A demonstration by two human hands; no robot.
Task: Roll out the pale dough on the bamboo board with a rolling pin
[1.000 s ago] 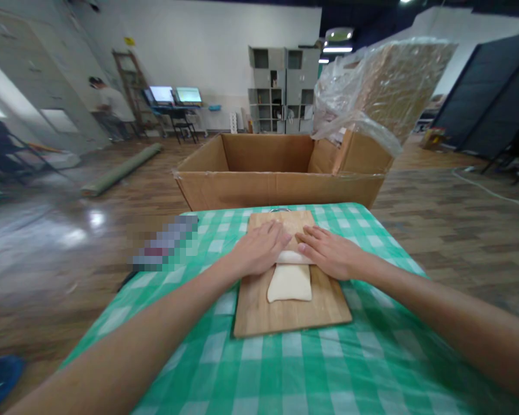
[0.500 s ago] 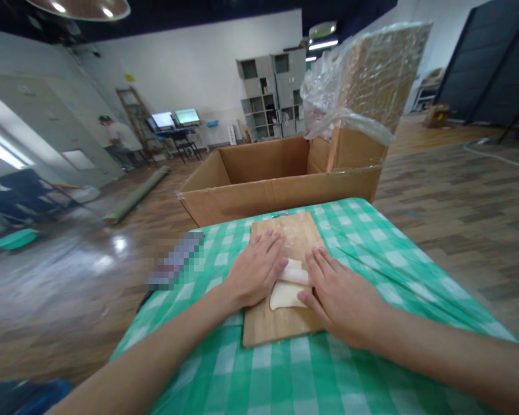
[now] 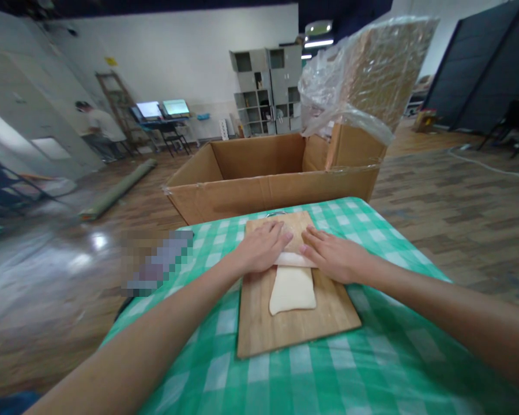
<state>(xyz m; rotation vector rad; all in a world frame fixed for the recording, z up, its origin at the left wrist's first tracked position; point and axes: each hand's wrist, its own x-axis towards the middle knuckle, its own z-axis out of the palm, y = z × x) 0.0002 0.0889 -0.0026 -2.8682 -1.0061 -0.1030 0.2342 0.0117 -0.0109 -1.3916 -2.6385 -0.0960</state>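
Observation:
A flat sheet of pale dough [image 3: 292, 291] lies on a wooden cutting board [image 3: 262, 331]. Across the dough's far end rests a whitish rolling pin [image 3: 296, 260], whose ends are hidden under my hands. My left hand [image 3: 264, 246] lies flat over the pin's left end, its fingers stretched forward. Over the right end is my right hand [image 3: 334, 253], palm down with its fingers extended and pointing inward. Neither hand is wrapped round the pin.
A green-and-white checked cloth [image 3: 225, 357] covers the table. A pixelated flat object [image 3: 162, 262] lies at its left edge. Beyond the far edge stands a big open cardboard box [image 3: 268, 193], with a plastic-wrapped carton [image 3: 384, 75] at its right. One person [image 3: 101, 129] is far back left.
Both hands and the rolling pin have moved forward, away from me, over the dough. More of the dough's near part now shows, and the view has shifted slightly.

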